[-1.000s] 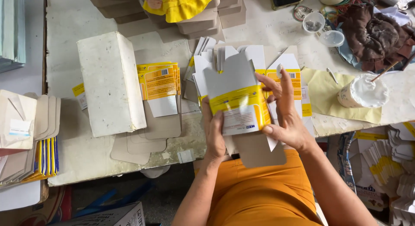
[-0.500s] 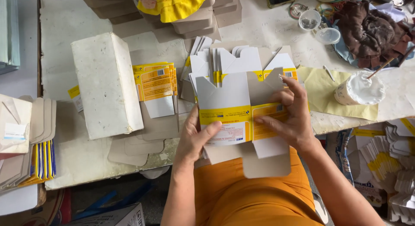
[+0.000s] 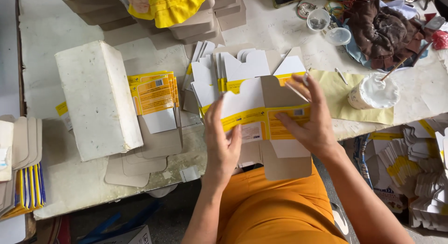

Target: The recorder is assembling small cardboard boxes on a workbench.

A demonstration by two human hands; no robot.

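Gripping the yellow-and-white carton blank (image 3: 261, 120) (flat, unfolded): left hand (image 3: 223, 143), right hand (image 3: 311, 125).

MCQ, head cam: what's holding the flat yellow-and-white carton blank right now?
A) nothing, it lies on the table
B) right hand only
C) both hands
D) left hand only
C: the left hand grips the carton blank at its left edge, while the right hand presses on its yellow panel.

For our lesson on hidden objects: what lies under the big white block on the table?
Under the white block, flat yellow-and-white carton blanks and grey cardboard pieces stick out at its right and lower edges. How far they reach beneath is covered.
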